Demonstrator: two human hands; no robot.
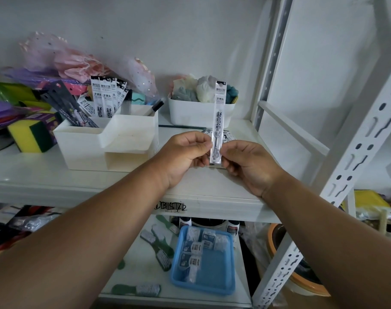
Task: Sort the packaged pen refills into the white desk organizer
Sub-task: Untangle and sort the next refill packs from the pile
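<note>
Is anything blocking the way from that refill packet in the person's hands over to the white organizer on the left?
Nothing visible does. Both hands, left hand and right hand, pinch the refill packet upright above the shelf. The white organizer sits to its left across bare shelf, its back compartment already holding packets.

White organizer; clear black-topped refill pack; yellow-green sponge; blue tray; white shelf.
</note>
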